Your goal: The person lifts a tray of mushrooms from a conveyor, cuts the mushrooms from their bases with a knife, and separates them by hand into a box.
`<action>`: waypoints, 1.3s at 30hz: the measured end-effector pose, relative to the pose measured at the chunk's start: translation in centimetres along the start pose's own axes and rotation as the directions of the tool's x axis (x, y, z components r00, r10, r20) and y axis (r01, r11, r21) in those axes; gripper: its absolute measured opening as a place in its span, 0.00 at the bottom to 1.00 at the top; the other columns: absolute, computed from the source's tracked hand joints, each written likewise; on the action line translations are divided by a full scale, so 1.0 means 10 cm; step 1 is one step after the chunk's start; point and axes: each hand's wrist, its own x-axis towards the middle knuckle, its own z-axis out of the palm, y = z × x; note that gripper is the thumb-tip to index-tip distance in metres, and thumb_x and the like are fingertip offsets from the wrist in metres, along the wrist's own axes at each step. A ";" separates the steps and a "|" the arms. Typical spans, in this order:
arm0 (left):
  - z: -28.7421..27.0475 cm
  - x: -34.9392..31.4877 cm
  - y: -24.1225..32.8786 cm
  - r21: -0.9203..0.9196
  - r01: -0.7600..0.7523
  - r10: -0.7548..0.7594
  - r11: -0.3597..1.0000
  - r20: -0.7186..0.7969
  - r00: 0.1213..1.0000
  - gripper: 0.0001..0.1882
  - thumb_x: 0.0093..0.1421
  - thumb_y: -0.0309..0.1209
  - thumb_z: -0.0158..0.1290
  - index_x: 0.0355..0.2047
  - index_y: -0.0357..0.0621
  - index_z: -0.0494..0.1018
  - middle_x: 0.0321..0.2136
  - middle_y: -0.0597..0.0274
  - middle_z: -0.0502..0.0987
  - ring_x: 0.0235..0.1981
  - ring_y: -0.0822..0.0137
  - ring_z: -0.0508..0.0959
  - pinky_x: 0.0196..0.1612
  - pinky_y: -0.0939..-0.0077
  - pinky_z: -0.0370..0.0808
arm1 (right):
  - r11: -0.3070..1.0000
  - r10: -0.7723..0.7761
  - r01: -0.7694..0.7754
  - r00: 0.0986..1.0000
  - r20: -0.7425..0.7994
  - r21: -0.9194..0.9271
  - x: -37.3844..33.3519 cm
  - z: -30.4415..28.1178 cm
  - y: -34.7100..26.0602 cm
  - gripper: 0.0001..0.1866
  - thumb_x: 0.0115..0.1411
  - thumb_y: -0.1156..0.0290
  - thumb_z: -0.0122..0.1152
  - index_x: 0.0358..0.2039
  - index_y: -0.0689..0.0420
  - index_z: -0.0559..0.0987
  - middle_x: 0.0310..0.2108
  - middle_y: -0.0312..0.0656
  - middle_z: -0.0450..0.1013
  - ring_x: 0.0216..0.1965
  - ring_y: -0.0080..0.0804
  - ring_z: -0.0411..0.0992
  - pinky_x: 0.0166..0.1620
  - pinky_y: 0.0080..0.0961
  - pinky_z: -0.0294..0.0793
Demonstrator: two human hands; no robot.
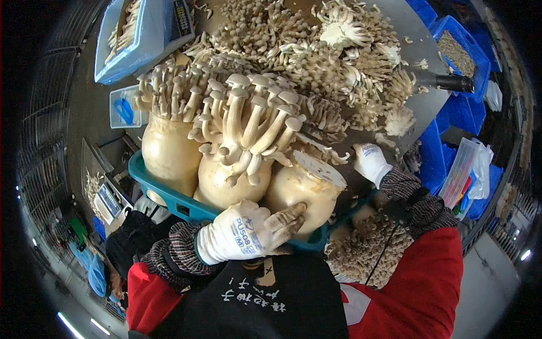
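Note:
My left hand (240,230), in a white glove with dirty fingertips, lies with its fingers stretched out against the side of a pale, rounded mushroom block (302,195). That block's top is a flat cut face, without standing stems. Beside it, a second block (228,183) bears a cluster of brown-capped mushrooms (248,116), and a third block (169,150) at the left carries another. All three sit in a teal basket (169,198). My right hand (371,163), also gloved, is beyond the cut block, by the mushroom pile. Its fingers are curled; what they hold is hidden.
A large heap of loose mushrooms (271,28) covers the far table. A black handle (454,83) lies at its right edge, near blue crates (471,51). At the left stand a translucent bin (135,51) and a small tray (121,116). More mushrooms (370,246) lie below my right forearm.

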 end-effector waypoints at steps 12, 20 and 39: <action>0.13 -0.10 -0.01 -0.022 0.021 -0.022 1.000 -0.073 0.997 0.18 0.59 0.39 0.55 0.50 0.53 0.75 0.14 0.73 0.66 0.15 0.72 0.71 0.19 0.75 0.68 | 0.998 -0.057 0.065 0.942 -0.332 0.014 1.08 1.10 0.14 0.14 0.54 0.62 0.56 0.27 0.59 0.83 0.28 0.50 0.78 0.31 0.45 0.78 0.35 0.41 0.76; 0.07 -0.14 0.00 0.033 -0.045 0.047 0.998 -0.050 0.998 0.16 0.62 0.42 0.52 0.44 0.46 0.75 0.56 0.57 0.75 0.24 0.74 0.79 0.24 0.82 0.73 | 0.949 0.314 -0.279 0.861 -0.400 0.144 0.73 -0.02 0.49 0.21 0.58 0.53 0.57 0.27 0.60 0.82 0.27 0.55 0.77 0.31 0.53 0.77 0.38 0.45 0.77; 0.29 -1.07 -0.21 0.112 0.245 -0.077 0.963 -0.756 0.650 0.15 0.50 0.36 0.63 0.37 0.45 0.76 0.39 0.60 0.77 0.41 0.58 0.77 0.50 0.57 0.73 | 0.893 -0.340 0.451 0.672 -0.658 -0.001 -1.88 -1.58 -1.33 0.15 0.58 0.74 0.62 0.47 0.62 0.77 0.35 0.48 0.76 0.32 0.40 0.77 0.36 0.31 0.76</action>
